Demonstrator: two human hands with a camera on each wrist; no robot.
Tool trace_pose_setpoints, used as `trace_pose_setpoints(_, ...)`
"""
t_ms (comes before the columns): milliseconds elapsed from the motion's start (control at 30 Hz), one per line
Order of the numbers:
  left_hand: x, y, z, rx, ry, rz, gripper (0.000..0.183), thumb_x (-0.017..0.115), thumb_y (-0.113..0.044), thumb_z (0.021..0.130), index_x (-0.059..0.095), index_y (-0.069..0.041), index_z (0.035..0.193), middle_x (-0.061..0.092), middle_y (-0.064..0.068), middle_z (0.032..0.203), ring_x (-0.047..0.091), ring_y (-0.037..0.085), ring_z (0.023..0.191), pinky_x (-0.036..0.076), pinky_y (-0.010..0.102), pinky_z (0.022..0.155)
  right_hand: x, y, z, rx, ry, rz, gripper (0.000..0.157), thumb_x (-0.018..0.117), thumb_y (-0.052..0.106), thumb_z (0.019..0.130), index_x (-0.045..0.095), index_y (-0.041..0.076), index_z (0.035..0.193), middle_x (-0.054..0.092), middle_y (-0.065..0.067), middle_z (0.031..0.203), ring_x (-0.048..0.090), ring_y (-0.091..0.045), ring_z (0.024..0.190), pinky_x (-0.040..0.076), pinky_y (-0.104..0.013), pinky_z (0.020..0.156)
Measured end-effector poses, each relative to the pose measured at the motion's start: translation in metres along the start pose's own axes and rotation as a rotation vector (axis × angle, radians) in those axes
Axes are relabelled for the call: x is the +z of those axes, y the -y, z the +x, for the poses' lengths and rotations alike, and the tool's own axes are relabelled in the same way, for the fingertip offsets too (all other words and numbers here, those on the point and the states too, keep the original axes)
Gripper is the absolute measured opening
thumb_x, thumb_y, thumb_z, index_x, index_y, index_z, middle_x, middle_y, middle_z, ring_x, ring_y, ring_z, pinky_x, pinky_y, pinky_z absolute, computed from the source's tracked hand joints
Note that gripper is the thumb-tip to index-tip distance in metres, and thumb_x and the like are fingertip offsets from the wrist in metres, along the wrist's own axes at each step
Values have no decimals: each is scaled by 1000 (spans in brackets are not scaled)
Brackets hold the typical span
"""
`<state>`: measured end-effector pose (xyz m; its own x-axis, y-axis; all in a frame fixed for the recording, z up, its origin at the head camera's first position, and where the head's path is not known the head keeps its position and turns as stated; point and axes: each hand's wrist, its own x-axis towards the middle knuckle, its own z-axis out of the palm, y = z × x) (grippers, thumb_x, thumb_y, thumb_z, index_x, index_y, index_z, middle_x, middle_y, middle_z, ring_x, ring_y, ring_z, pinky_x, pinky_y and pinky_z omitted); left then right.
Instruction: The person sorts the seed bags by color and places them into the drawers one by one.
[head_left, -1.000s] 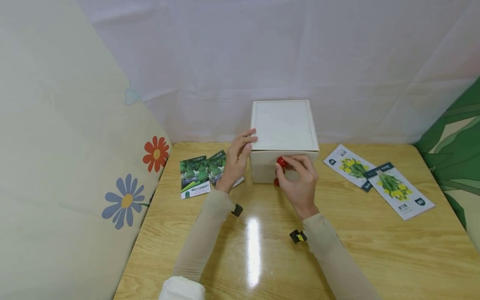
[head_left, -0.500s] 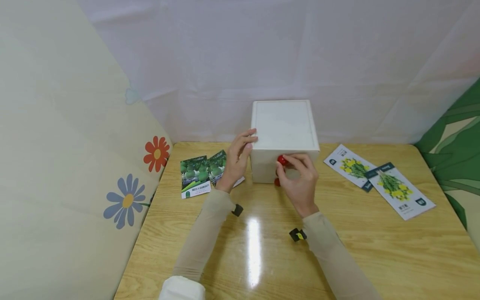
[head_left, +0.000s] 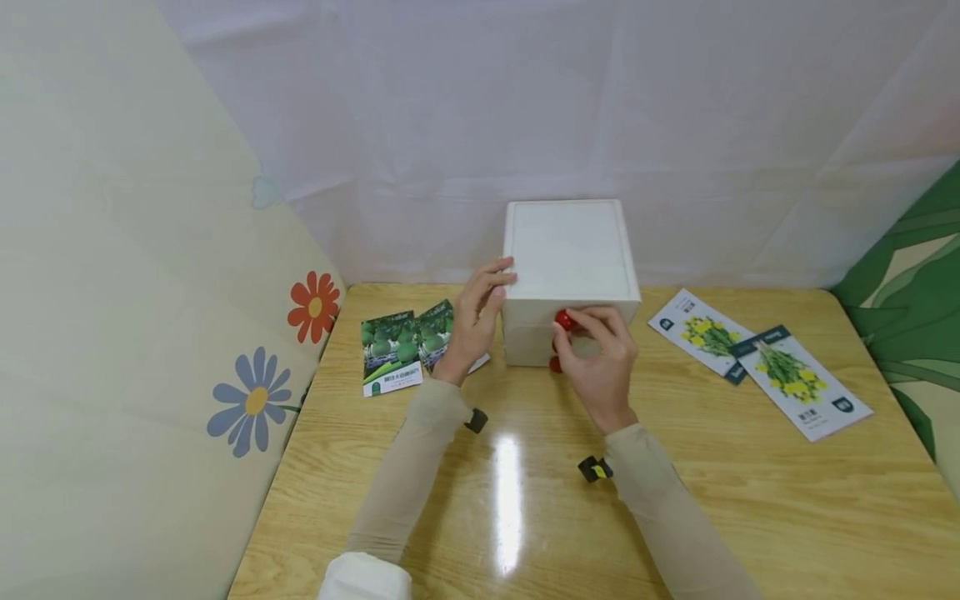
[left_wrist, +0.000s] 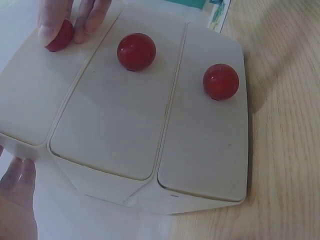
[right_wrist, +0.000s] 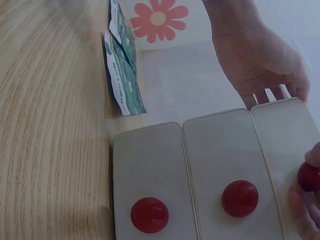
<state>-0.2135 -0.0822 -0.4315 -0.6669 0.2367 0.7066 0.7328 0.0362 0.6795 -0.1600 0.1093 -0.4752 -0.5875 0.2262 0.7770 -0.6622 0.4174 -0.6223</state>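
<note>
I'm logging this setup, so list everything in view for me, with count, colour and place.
Table: one, wood-coloured, under everything
Cloth: one, pale, behind table
Left panel: one, cream with red and blue flowers, left
Right panel: one, green and cream leaf print, right
Box: one, white, on table
Drawers: three, white, box front
Knobs: three, red, one per drawer
Green packets: two, left of box
White packets: two, yellow flowers, right of box
Wrist pieces: two, black, one by each sleeve
Sleeves: two, beige, forearms
Left hand: one, bare, at box's left edge
Right hand: one, bare, pinching top knob
</note>
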Motion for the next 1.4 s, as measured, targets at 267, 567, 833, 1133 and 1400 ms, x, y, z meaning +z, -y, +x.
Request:
trace_pose_setpoints(267,1,1,0,2,-6,-7,24,44,9,100,59,15,118,51,35,138,46,47,135,44,40,114,-1,2,-1,14,2,4,23,78,6,83,76,0,105,66,-15,102,67,-25,81,58,-20,76)
trace_pose_setpoints(567,1,3,-1,4,-2,-18,24,43,9,100,59,15,118,50,35,139,45,48,135,42,40,115,-1,4,-1,-3,-14,-2,28,82,-2,77,74,-4,104,67,-18,102,69,-29,81,60,-27,75)
trace_pose_setpoints(833,0,3,-1,-6,-6,-14,24,43,9,100,59,15,118,50,35,139,46,48,135,43,40,115,-7,33,0,28,-9,53,32,78,-14,74,67,-13,103,66,-27,97,67,-41,75,61,-37,70)
trace_pose_setpoints(1133,0,2,-1,3,-3,-14,25,44,10,100,59,15,118,50,35,139,45,48,135,43,40,115,-4,-6,-25,76,11,-10,36,83,-6,74,69,-5,107,69,-21,100,68,-36,79,60,-43,66)
trace_pose_setpoints(1400,0,3,-1,7,-7,-7,24,44,10,99,60,14,118,51,34,138,47,46,134,45,38,113,-4,-18,-37,121,49,-105,27,82,9,80,74,5,105,71,-10,101,67,-23,87,60,-42,66)
